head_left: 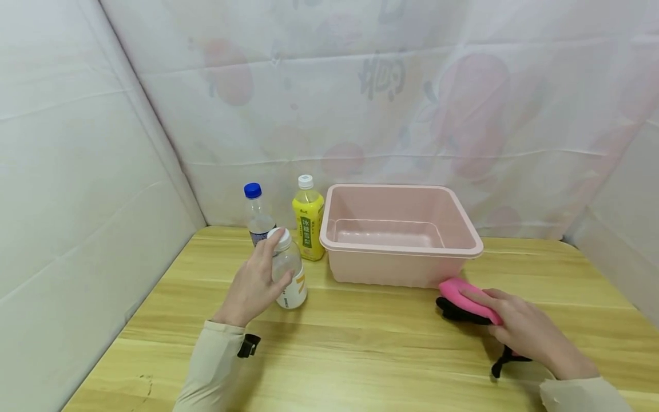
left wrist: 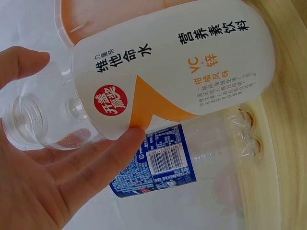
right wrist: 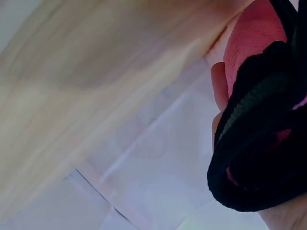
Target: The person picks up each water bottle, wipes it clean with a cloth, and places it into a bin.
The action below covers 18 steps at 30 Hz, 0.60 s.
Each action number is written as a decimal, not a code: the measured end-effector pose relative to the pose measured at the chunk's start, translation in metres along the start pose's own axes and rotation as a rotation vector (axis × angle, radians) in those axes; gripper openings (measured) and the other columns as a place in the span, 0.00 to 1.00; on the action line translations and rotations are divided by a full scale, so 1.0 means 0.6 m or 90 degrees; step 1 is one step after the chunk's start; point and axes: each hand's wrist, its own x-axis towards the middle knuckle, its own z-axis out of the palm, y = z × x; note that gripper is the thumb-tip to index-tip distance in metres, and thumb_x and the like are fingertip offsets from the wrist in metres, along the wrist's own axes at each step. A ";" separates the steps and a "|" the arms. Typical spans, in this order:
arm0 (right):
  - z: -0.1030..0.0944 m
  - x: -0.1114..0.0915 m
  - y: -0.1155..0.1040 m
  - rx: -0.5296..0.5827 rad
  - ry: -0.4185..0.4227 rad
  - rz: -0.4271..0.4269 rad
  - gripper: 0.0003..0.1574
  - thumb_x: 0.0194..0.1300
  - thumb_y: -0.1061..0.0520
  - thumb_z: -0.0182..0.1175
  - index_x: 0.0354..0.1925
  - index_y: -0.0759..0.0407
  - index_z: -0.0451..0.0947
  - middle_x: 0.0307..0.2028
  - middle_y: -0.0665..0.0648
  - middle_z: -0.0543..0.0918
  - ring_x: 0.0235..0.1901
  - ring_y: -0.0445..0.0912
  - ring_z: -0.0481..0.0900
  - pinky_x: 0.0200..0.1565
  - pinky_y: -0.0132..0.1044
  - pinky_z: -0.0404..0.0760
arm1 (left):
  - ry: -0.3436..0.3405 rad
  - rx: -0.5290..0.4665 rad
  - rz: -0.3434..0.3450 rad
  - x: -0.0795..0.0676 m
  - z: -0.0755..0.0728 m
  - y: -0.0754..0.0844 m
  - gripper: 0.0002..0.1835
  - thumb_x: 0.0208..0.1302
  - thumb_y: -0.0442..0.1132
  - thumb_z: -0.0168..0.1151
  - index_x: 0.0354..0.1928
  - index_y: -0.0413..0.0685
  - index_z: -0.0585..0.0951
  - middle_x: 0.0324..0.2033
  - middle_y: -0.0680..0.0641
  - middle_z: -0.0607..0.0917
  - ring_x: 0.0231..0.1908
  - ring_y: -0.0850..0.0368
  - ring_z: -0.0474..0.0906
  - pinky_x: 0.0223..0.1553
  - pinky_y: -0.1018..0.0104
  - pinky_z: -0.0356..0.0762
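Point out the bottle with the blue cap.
The leftmost bottle, behind the left hand; the yellow bottle and white-labelled bottle have pale caps.

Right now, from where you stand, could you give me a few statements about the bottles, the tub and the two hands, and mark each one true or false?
1. The left hand is at the white-labelled bottle. True.
2. The right hand is inside the tub. False: it is outside, holding a pink and black cloth item.
3. The yellow bottle stands to the left of the tub. True.
4. The blue-labelled bottle has a red cap. False: its cap is blue.
5. Three bottles are in view. True.
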 end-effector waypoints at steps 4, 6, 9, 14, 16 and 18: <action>-0.002 -0.004 -0.003 -0.014 0.047 -0.034 0.39 0.41 0.73 0.68 0.57 0.67 0.80 0.41 0.57 0.84 0.29 0.45 0.74 0.28 0.42 0.76 | -0.014 -0.017 -0.013 -0.001 -0.001 0.000 0.38 0.68 0.35 0.63 0.76 0.43 0.58 0.61 0.32 0.74 0.51 0.33 0.80 0.50 0.38 0.81; -0.003 -0.006 -0.007 -0.020 0.075 -0.056 0.37 0.42 0.71 0.72 0.56 0.66 0.81 0.40 0.54 0.84 0.29 0.42 0.74 0.28 0.41 0.76 | -0.021 -0.023 -0.019 -0.002 -0.003 -0.001 0.35 0.72 0.37 0.58 0.76 0.43 0.58 0.62 0.32 0.74 0.55 0.33 0.78 0.53 0.37 0.79; -0.005 -0.007 -0.010 -0.025 0.119 -0.091 0.36 0.41 0.68 0.76 0.54 0.65 0.82 0.40 0.52 0.84 0.29 0.38 0.72 0.27 0.37 0.75 | -0.029 -0.031 -0.022 -0.001 -0.002 0.001 0.32 0.75 0.38 0.54 0.76 0.44 0.58 0.63 0.33 0.73 0.58 0.34 0.76 0.56 0.37 0.77; -0.012 0.003 -0.024 -0.005 0.163 -0.148 0.40 0.37 0.70 0.71 0.55 0.63 0.82 0.43 0.52 0.83 0.30 0.35 0.70 0.27 0.34 0.72 | -0.030 -0.029 -0.024 -0.002 -0.003 0.002 0.32 0.75 0.38 0.55 0.76 0.44 0.58 0.62 0.33 0.73 0.58 0.34 0.76 0.57 0.38 0.76; -0.015 0.011 -0.033 0.009 0.176 -0.170 0.41 0.34 0.70 0.70 0.55 0.63 0.82 0.43 0.53 0.83 0.30 0.36 0.70 0.27 0.33 0.72 | -0.028 -0.029 -0.022 -0.002 -0.004 0.003 0.32 0.75 0.38 0.55 0.76 0.43 0.58 0.63 0.32 0.73 0.58 0.34 0.76 0.57 0.38 0.77; -0.017 0.019 -0.043 0.021 0.185 -0.190 0.41 0.34 0.70 0.71 0.55 0.64 0.82 0.44 0.54 0.83 0.31 0.36 0.71 0.28 0.34 0.74 | -0.026 -0.030 -0.019 -0.001 -0.004 0.003 0.32 0.75 0.38 0.55 0.76 0.43 0.58 0.63 0.32 0.73 0.58 0.34 0.76 0.57 0.38 0.77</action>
